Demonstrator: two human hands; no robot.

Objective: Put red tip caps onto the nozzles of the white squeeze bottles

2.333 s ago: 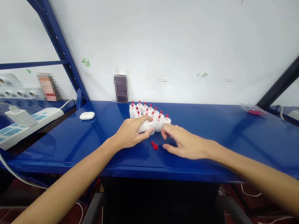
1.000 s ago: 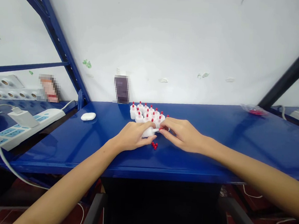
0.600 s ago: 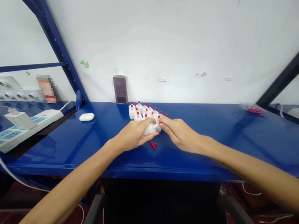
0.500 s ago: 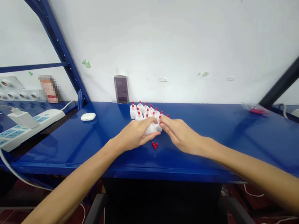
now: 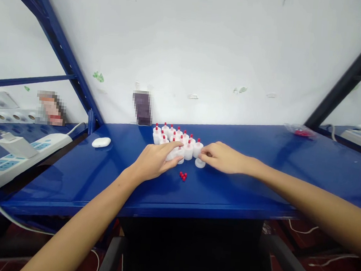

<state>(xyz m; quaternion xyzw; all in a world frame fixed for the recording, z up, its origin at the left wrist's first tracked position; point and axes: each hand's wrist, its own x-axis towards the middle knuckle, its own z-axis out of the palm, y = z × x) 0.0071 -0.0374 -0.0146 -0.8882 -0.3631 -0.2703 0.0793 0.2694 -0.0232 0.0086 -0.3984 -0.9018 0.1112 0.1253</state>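
My left hand (image 5: 155, 157) is curled round a small white bottle (image 5: 175, 153), thumb above and fingers below, at the near left of a cluster of bottles. Most bottles there stand upright with red tips on top, such as the white bottle (image 5: 188, 151) just right of my left hand. My right hand (image 5: 224, 157) has its fingers pinched together at the upper right edge of a short white round piece (image 5: 200, 163). My fingertips partly hide what they grip. Several loose red caps (image 5: 183, 176) lie on the blue table (image 5: 241, 195) in front of the bottles.
A white earbud case (image 5: 101, 142) lies on the left of the table. A phone-like dark object (image 5: 143, 109), blurred, leans on the wall. A plastic bag with red pieces (image 5: 302, 131) is at the far right. A power strip (image 5: 17, 157) with a charger stands left.
My hands were together on a white bottle; they have come apart. My right hand has moved right and down to the white round piece, my left hand slightly left with a bottle.
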